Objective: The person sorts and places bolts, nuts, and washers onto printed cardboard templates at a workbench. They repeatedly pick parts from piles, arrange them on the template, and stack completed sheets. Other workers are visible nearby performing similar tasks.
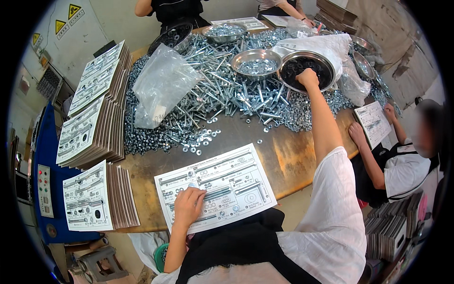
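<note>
My left hand (pixel 188 206) rests on a white printed hardware card (pixel 255 177) at the table's near edge. Its fingers are curled together; whatever they may hold is hidden. Small metal pieces appear to lie on the card, hard to tell from the printed pictures. My right arm stretches far forward over the table. At its end my right hand (pixel 308 78) dips into a steel bowl of black parts (pixel 293 71), fingers bent in and partly out of sight. Just left of it stands a steel bowl of shiny washers (pixel 257 67).
Heaps of bolts (pixel 213 75) and nuts (pixel 300 111) cover the table's far half. A clear plastic bag (pixel 163 87) lies on them. Stacked printed cards (pixel 90 128) stand at the left. A co-worker (pixel 402 165) sits at the right with another card (pixel 372 124); more people are across the table.
</note>
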### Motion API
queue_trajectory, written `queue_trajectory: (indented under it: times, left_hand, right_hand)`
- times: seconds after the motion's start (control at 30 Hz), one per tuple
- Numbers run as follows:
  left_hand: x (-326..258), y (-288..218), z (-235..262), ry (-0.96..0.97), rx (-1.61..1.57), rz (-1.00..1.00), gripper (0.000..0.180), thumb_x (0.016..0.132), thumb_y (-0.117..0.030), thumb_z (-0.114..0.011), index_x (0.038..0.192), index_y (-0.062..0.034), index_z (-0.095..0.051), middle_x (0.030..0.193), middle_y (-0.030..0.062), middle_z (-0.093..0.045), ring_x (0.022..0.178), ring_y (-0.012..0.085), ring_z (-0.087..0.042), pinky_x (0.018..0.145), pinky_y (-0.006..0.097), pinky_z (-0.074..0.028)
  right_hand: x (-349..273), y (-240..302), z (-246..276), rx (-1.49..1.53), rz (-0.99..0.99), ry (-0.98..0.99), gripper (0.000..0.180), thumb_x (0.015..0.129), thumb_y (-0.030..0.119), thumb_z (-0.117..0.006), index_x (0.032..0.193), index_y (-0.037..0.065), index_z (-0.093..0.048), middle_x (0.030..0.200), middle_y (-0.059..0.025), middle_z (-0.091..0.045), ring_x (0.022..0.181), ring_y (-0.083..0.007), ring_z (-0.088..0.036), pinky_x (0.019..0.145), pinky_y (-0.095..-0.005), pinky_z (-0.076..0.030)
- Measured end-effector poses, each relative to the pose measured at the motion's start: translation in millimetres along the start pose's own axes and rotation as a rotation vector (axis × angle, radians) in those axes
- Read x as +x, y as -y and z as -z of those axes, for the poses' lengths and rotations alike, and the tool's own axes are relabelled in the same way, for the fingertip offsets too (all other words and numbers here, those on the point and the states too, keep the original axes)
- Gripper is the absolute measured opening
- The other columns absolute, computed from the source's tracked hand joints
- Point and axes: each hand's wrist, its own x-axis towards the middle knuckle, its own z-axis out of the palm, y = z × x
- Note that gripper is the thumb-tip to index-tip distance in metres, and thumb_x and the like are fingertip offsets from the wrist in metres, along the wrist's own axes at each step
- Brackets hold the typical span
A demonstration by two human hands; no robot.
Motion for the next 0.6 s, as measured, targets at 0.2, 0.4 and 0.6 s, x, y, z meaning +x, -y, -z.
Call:
queue_trajectory:
  times: [0.2,0.4,0.6]
  left_hand:
    - [0.4,2.1,1.8,0.013,-0.001,-0.019,0.013,0.082,-0.005,-0.071,0.094,-0.0099,-0.071,0.087,0.0039,-0.064,0.073,0.0258,-0.058,0.065,0.036,-0.045]
    - [-3.6,2.9,2.2,0.033,-0.135,0.062,0.012,0.085,-0.006,-0.069,0.097,-0.0082,-0.071,0.087,0.0054,-0.064,0.075,0.0271,-0.06,0.067,0.035,-0.047]
    - [59.1,-25.3,-7.7,-0.078,-0.461,0.25,0.013,0.091,-0.008,-0.064,0.102,-0.0046,-0.07,0.087,0.0079,-0.063,0.078,0.0213,-0.061,0.07,0.031,-0.048]
  right_hand:
    - [11.5,-24.0,11.7,0.08,-0.016,-0.075,0.038,0.074,0.031,-0.085,0.104,0.009,-0.077,0.112,-0.0182,-0.072,0.105,-0.0339,-0.07,0.09,-0.0425,-0.055]
    - [-67.6,-8.2,32.5,0.652,0.487,-0.158,0.017,0.083,0.023,-0.078,0.092,0.009,-0.079,0.087,-0.0073,-0.076,0.077,-0.0163,-0.071,0.073,-0.0323,-0.055]
    - [-290.5,36.9,-3.0,1.073,0.472,0.516,0.013,0.085,0.009,-0.077,0.094,0.001,-0.074,0.081,0.0001,-0.071,0.073,-0.0049,-0.061,0.066,-0.0198,-0.046]
